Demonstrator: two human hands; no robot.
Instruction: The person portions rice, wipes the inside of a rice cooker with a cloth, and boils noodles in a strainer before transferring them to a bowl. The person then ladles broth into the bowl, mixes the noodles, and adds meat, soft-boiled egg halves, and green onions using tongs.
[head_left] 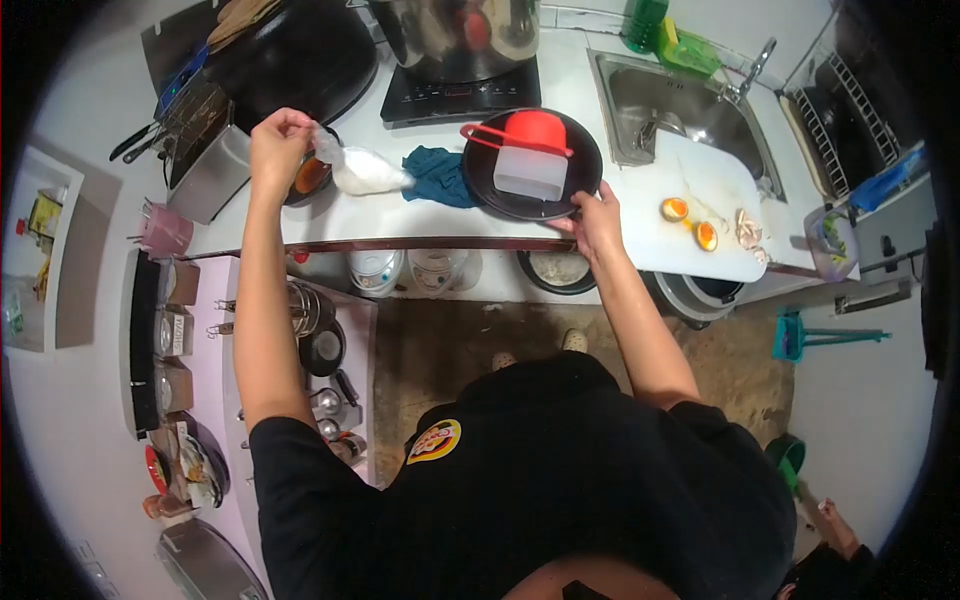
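Note:
My left hand [278, 150] is closed on the gathered top of a clear plastic bag [368, 172] with white contents; the bag leans over the counter. Beside it, partly hidden by my hand, is a dark bowl with something orange-brown [312, 176] in it. My right hand [594, 222] grips the near right rim of a round black plate [485, 190]. On that plate lie a red cup with a long loop handle [538, 130] and a translucent white container [530, 173]. A crumpled teal cloth [436, 176] lies between the bag and the plate.
A white cutting board [690, 170] bears two egg halves [706, 235] and shell bits, overlapping the steel sink [625, 95]. Behind stands a large pot [460, 40] on an induction cooker [410, 98]. A black wok [300, 65] sits at left. Another person's arm [838, 525] shows lower right.

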